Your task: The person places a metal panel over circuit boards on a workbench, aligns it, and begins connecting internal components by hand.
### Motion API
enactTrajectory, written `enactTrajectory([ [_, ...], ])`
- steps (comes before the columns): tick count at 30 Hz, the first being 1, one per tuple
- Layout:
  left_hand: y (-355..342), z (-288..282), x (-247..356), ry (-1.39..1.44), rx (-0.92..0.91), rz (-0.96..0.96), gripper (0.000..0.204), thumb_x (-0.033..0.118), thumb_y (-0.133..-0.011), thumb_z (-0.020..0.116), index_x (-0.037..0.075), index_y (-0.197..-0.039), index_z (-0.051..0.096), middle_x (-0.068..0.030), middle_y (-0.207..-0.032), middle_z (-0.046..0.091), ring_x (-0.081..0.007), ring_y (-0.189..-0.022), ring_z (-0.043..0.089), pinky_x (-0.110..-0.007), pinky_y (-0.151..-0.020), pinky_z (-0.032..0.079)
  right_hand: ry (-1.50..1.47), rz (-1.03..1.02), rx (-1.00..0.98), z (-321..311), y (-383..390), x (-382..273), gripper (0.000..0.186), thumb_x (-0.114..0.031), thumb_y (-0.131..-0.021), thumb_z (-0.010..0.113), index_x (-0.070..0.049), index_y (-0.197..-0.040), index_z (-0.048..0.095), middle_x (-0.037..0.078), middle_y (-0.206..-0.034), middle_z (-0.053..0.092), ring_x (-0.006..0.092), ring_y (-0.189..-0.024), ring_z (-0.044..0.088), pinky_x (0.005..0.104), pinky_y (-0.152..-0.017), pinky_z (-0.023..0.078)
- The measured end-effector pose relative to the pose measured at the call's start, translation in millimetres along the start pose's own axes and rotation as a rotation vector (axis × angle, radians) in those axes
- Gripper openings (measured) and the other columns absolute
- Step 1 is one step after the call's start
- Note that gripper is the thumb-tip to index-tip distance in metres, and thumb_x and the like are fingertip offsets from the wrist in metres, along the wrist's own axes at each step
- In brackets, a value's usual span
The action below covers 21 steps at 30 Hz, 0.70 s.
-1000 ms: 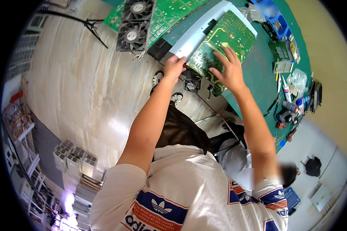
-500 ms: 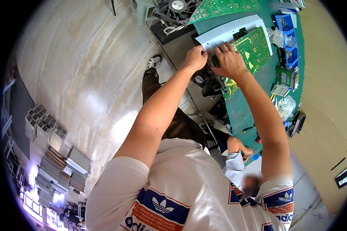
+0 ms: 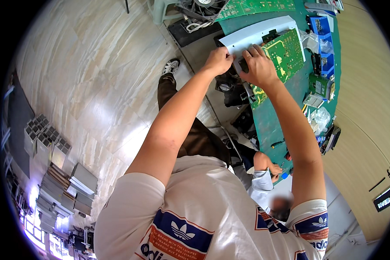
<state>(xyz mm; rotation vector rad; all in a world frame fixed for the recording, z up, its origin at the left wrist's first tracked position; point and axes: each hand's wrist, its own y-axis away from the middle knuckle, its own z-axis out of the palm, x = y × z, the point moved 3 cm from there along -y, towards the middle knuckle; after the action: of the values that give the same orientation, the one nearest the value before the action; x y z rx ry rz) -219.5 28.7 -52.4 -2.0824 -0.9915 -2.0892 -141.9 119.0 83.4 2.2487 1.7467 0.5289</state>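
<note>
The green board (image 3: 290,53) lies partly over the white plate (image 3: 255,35), on the table (image 3: 268,125). The left hand (image 3: 219,62) pinches the plate's near end. The right hand (image 3: 260,68) hides some board, fingers bent; I can't tell if it grips. Blue bins (image 3: 327,65) and a bag (image 3: 309,41) sit right of the board.

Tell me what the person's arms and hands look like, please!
The left hand and right hand are bare: no gloves or watches show. The left arm and right arm come out of short white sleeves. The left sleeve looks plain; the right sleeve has a dark blue and orange-red panel.
</note>
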Motion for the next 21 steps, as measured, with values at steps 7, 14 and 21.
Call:
enactTrajectory([
  [7,18.4,17.9,-17.2,0.224,0.071,-0.085,0.031,0.031,-0.096,0.064,0.000,-0.094,0.070,-0.0080,-0.078,0.073,-0.0136,-0.073,0.069,-0.031,-0.068,0.053,-0.016,0.008,0.021,3.3,2.2,0.9,0.067,-0.032,-0.071,0.080,-0.007,-0.130,0.060,0.018,-0.133,0.059,0.0385,-0.136,0.047,0.0490,-0.104,0.048],
  [14,31.0,23.1,-6.2,0.190,0.071,-0.013,0.028,0.028,-0.093,0.066,0.000,-0.096,0.069,-0.0143,-0.086,0.073,-0.0255,-0.080,0.070,-0.037,-0.074,0.053,-0.022,0.011,0.037,6.0,2.1,1.0,0.063,-0.032,-0.074,0.078,-0.006,-0.128,0.060,0.020,-0.136,0.057,0.0401,-0.137,0.046,0.0504,-0.106,0.047],
  [21,32.5,24.8,5.0,0.139,0.189,0.066,0.025,0.024,-0.092,0.066,0.000,-0.097,0.066,-0.0216,-0.090,0.070,-0.0387,-0.087,0.069,-0.044,-0.078,0.053,-0.044,0.005,0.064,8.0,2.9,2.5,0.057,-0.032,-0.075,0.077,-0.005,-0.124,0.062,0.021,-0.135,0.058,0.0402,-0.137,0.046,0.0488,-0.109,0.044],
])
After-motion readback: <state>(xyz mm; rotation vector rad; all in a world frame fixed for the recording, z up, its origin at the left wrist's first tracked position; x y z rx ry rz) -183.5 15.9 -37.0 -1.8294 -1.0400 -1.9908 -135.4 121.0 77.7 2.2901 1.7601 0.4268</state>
